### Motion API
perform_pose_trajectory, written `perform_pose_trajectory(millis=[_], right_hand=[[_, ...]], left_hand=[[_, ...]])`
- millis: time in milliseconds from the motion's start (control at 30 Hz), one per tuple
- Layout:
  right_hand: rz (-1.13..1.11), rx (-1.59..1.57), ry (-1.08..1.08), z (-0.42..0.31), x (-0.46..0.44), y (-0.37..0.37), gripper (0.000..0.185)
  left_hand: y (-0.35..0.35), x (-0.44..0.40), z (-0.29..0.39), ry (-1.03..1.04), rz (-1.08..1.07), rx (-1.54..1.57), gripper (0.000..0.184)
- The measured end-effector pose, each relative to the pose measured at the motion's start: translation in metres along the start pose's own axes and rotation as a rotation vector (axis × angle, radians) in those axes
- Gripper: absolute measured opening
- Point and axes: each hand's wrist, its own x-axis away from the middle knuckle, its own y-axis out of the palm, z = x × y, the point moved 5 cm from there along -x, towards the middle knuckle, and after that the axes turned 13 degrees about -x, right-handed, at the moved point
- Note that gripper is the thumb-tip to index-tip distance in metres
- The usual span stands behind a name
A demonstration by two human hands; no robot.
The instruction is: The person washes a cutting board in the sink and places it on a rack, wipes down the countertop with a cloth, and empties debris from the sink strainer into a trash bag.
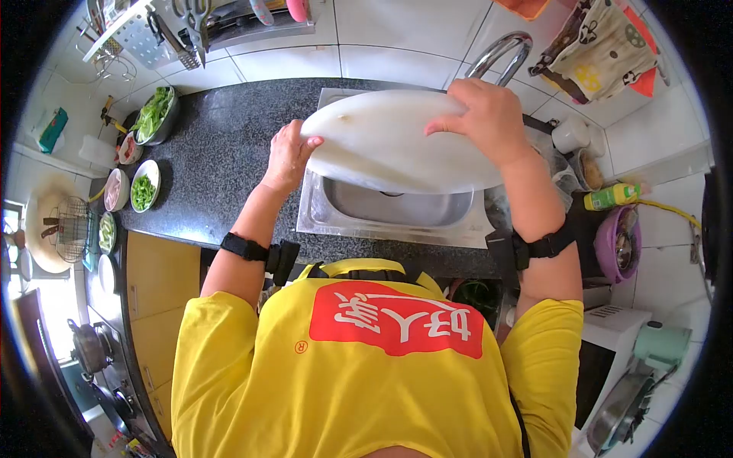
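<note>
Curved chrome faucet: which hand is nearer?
Right. The right hand is just below the faucet in view; the left hand is farther left, holding the white rounded board.

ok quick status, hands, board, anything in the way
Left hand and right hand gripping white board near its edges. Board tilted over sink. Faucet close beyond right hand; can't tell if touching.

The board (382, 145) is plain milky white with one small tan fleck (343, 117). The sink (405, 210) is silver grey, the tabletop (229, 122) near-black with pale speckles, the wall tiles (412, 61) white. The shirt (252, 382) is bright yellow, its front panel (401, 347) red with white characters (447, 323). The cupboard doors (156, 275) are tan-yellow, the basin (605, 244) purple, the chopped greens (143, 191) vivid green inside a white bowl (156, 174).
</note>
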Motion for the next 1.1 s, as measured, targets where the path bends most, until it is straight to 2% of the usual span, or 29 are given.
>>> perform_pose_trajectory(millis=[67, 133, 233, 367, 433, 467, 500, 567, 633, 700, 733, 767, 833, 867, 900, 1000, 1100], right_hand=[[0.016, -0.034, 0.042, 0.006, 0.002, -0.006, 0.049], [-0.017, -0.26, 0.295, 0.017, 0.01, -0.015, 0.057], [0.1, -0.412, 0.303, 0.06, 0.045, -0.026, 0.065], [-0.026, -0.432, 0.409, 0.09, 0.085, -0.008, 0.066], [0.053, -0.571, 0.65, 0.108, 0.103, 0.013, 0.058], [0.039, -0.582, 0.648, 0.111, 0.104, 0.018, 0.058], [0.087, -0.637, 0.683, 0.114, 0.105, 0.021, 0.055], [0.128, -0.704, 0.713, 0.117, 0.104, 0.027, 0.052], [0.228, -0.715, 0.672, 0.115, 0.103, 0.022, 0.048], [0.226, -0.676, 0.649, 0.121, 0.105, 0.024, 0.047], [0.23, -0.631, 0.63, 0.121, 0.106, 0.024, 0.045], [0.223, -0.633, 0.632, 0.121, 0.107, 0.024, 0.045], [0.218, -0.683, 0.658, 0.12, 0.109, 0.024, 0.043], [0.215, -0.68, 0.66, 0.122, 0.112, 0.024, 0.043], [0.211, -0.691, 0.671, 0.124, 0.115, 0.026, 0.043], [0.211, -0.703, 0.744, 0.121, 0.12, 0.025, 0.045], [0.25, -0.679, 0.79, 0.113, 0.125, 0.027, 0.047]], left_hand=[[0.003, -0.005, -0.002, -0.003, 0.039, 0.024, 0.047], [0.006, -0.007, -0.006, -0.005, 0.01, 0.025, 0.047], [0.008, -0.01, -0.007, -0.016, -0.013, 0.067, 0.047], [0.009, -0.009, -0.004, -0.017, -0.024, 0.097, 0.045], [0.011, -0.006, -0.006, -0.062, -0.003, 0.24, 0.047], [0.011, -0.005, -0.01, -0.066, 0.016, 0.255, 0.057], [0.013, -0.002, -0.012, -0.082, 0.016, 0.249, 0.057], [0.005, 0.003, -0.007, 0.057, 0.217, 0.124, 0.073], [0.021, 0.017, -0.034, 0.014, 0.16, 0.022, 0.078], [0.057, 0.032, -0.072, -0.186, -0.182, 0.068, 0.073], [0.058, 0.037, -0.069, -0.269, -0.183, 0.066, 0.057], [0.065, 0.038, -0.07, -0.275, -0.187, 0.068, 0.057], [0.095, 0.045, -0.081, -0.41, -0.353, 0.19, 0.041], [0.102, 0.046, -0.08, -0.406, -0.292, 0.154, 0.029], [0.113, 0.049, -0.085, -0.406, -0.293, 0.158, 0.029], [0.129, 0.055, -0.092, -0.552, -0.223, 0.545, 0.021], [0.129, 0.057, -0.093, -0.622, -0.312, 0.575, 0.021]])
